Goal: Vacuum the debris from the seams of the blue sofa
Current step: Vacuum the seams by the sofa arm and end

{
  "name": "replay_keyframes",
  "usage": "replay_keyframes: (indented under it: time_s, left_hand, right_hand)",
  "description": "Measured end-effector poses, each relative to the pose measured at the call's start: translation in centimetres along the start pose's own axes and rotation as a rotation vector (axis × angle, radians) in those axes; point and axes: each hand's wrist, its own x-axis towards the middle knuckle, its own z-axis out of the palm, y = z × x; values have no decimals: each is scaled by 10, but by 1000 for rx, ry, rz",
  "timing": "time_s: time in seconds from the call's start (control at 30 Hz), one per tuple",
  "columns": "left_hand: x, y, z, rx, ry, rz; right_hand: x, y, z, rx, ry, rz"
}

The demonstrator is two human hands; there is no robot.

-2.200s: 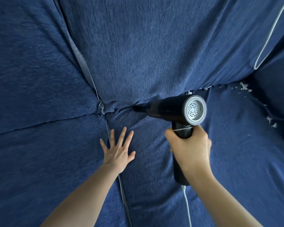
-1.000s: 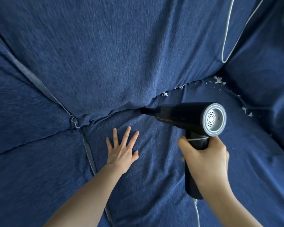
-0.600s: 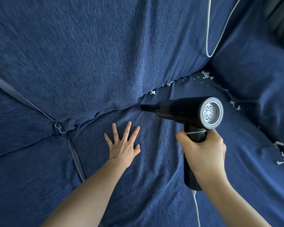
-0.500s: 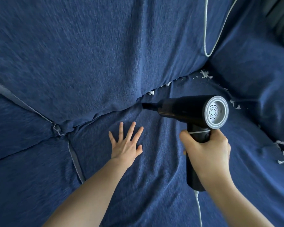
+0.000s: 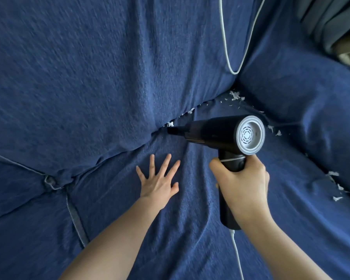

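While the right hand [image 5: 243, 184] gripped the handle of the black handheld vacuum [image 5: 216, 132], its fingers curled round the grip, the narrow nozzle [image 5: 172, 130] sat at the seam [image 5: 182, 116] between the back cushion and the seat of the blue sofa [image 5: 89, 67]. The left hand [image 5: 159, 182] lay flat on the seat cushion, fingers spread and straight, just below and to the left of the nozzle, pressing the fabric down. A small clump of white debris [image 5: 170, 124] lay right at the nozzle tip, and more debris ran up the seam away from the left fingers toward the corner [image 5: 235, 96], with further scraps [image 5: 334, 184] along the arm-side seam, beyond the right hand. A white cord [image 5: 227, 57] hung over the back cushion above.

To do this step well, the nozzle probably needed to stay low and tucked into the crease, travelling slowly up toward the corner. The spread left fingers would best follow alongside, holding the seam open so the flakes were exposed rather than pushed deeper. The trailing cord looked worth keeping clear of the seam.
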Motion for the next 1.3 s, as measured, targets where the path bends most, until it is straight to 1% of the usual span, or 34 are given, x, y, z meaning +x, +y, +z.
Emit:
replay_keyframes:
  time_s: [0.2, 0.33, 0.47, 0.6, 0.73, 0.97, 1.13, 1.23, 1.3]
  left_hand:
    - [11, 12, 1, 5, -4, -43]
    - [13, 10, -1, 18, -11, -21]
    - [22, 12, -7, 21, -11, 10]
    - [28, 13, -9, 13, -23, 22]
    - [28, 13, -8, 19, -19, 16]
    - [29, 12, -11, -4, -47, 15]
    - [30, 12, -10, 0, -56, 11]
    - [30, 12, -9, 3, -58, 6]
    - [30, 14, -10, 6, -50, 4]
  right_hand:
    - [5, 2, 0, -3, -59, -20]
    - [8, 3, -5, 50, -17, -30]
    - [14, 4, -1, 7, -33, -35]
    - [18, 2, 1, 33, 6, -27]
    - [23, 1, 13, 34, -9, 1]
    - [18, -2, 15, 28, -32, -3]
    - [7, -1, 5, 63, -40, -5]
    - [-1, 4, 3, 26, -56, 6]
    - [1, 6, 3, 32, -39, 16]
